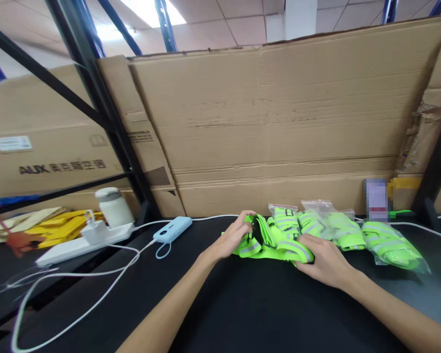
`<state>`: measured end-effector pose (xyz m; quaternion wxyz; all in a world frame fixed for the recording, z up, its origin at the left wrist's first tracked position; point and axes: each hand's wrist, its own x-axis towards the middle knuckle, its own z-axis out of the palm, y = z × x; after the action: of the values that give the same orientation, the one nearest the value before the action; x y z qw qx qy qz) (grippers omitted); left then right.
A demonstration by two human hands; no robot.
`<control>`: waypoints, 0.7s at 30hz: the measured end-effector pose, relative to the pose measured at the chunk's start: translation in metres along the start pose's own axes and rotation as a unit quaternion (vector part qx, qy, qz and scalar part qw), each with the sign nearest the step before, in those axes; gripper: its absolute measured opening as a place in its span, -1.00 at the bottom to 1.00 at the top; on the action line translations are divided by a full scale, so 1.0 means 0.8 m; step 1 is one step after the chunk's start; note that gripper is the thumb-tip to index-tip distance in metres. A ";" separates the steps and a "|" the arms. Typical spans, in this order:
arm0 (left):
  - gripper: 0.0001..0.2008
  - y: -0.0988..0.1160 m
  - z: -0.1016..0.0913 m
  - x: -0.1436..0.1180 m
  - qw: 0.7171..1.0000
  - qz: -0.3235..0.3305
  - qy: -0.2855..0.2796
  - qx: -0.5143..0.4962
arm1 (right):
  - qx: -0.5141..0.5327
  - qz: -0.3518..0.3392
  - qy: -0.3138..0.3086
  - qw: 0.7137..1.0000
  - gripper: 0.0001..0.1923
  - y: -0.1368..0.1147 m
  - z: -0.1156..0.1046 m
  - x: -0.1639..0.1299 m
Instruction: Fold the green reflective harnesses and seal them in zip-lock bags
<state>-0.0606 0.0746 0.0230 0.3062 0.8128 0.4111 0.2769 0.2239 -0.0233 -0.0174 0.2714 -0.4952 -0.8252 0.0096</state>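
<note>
A neon-green strap bundle (266,238) sits between both hands at the tabletop (264,304): the left hand (232,240) pinches its left side, the right hand (325,260) its right end. Clear bags of similar green straps (395,245) crowd just behind and beside the right hand, and a cardboard panel (279,122) walls off the back. Leftward lies a light-blue power bank (173,229) — its white cable (108,299) looping toward the near edge — then a power strip (73,251) and a white bottle (115,210).
</note>
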 end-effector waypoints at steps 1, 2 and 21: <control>-0.43 0.002 0.001 0.000 1.000 0.002 0.007 0.007 | 0.010 -0.020 -0.002 1.000 -0.79 -0.002 0.000 -0.001; -0.38 0.003 0.003 0.000 1.000 0.009 0.009 0.023 | 0.017 -0.038 -0.003 0.999 -0.72 -0.004 -0.001 -0.002; -0.56 -0.015 -0.006 0.024 0.914 -0.011 0.291 -0.281 | 0.035 -0.192 0.080 0.977 -0.71 -0.006 -0.004 -0.002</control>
<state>-0.0602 0.0975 0.0211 0.3915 0.5722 0.3959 0.6022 0.2223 -0.0279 -0.0139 0.3506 -0.3165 -0.8798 -0.0533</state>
